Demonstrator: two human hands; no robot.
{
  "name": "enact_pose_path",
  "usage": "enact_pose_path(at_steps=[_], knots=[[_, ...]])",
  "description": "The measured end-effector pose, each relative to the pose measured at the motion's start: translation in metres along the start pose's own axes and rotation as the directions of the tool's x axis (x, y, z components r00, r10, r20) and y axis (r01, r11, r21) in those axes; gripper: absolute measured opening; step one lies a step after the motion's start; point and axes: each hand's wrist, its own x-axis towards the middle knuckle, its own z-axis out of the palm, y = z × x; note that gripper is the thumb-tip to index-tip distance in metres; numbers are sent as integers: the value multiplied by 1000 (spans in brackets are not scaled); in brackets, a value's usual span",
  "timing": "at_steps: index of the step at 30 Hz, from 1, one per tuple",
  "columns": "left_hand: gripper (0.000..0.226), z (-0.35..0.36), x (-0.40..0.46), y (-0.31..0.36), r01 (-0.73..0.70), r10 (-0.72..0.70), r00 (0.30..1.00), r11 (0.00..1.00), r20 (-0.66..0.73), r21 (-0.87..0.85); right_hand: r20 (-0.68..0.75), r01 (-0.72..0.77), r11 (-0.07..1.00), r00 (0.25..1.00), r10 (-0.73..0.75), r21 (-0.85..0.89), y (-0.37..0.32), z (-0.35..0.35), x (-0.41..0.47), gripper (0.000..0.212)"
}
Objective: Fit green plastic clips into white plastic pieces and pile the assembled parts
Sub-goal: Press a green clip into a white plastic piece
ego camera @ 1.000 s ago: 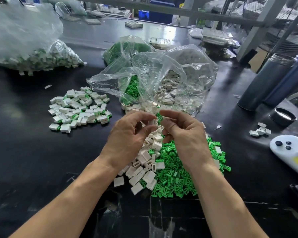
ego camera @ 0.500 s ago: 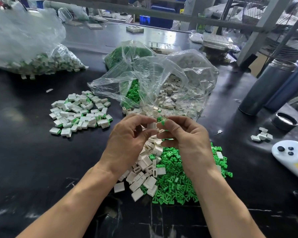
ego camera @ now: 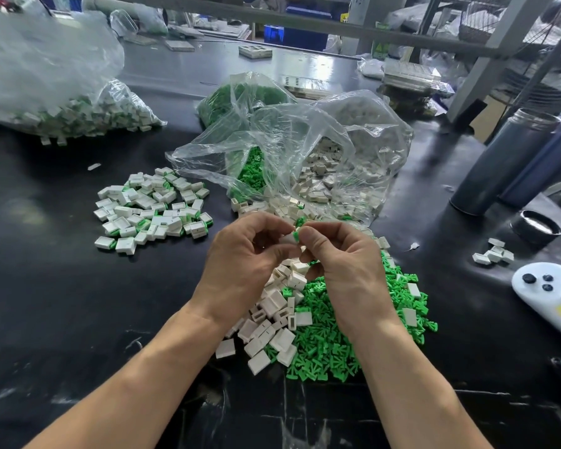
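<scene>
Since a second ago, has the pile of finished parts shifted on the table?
No. The pile of finished parts keeps its place beside the clear bag; only the camera tilted.

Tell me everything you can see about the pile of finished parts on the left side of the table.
The pile of assembled parts is a loose, low heap of small white plastic blocks, many showing a green clip at one edge. The pieces look like hard moulded plastic and lie at mixed angles, some flat, some tipped, partly overlapping. It rests on the black table, left of the clear plastic bag and beyond the left hand. Neither hand touches it; a few pieces sit slightly apart at its near edge.
</scene>
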Motion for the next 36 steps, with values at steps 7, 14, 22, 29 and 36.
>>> enact_pose_path(at_steps=[7,14,22,29,36], knots=[[19,-1,2,0,46,-45,999,994,12,-100,-50,47,996,997,-51,-69,-1,-1,0,5],[17,-1,2,2,70,-71,997,986,-3,-149,-8,38,995,999,-39,-94,-1,0,0,2],[20,-1,3,2,61,-60,998,990,14,-130,31,1,996,1000,2,-89,-5,-6,0,3],[17,-4,4,4,67,-66,998,981,12,-180,64,74,989,996,-66,-130,-6,-3,-2,7],[12,-4,2,5,104,-103,995,988,16,-117,67,123,975,991,-113,-184,-5,-3,-4,11]])
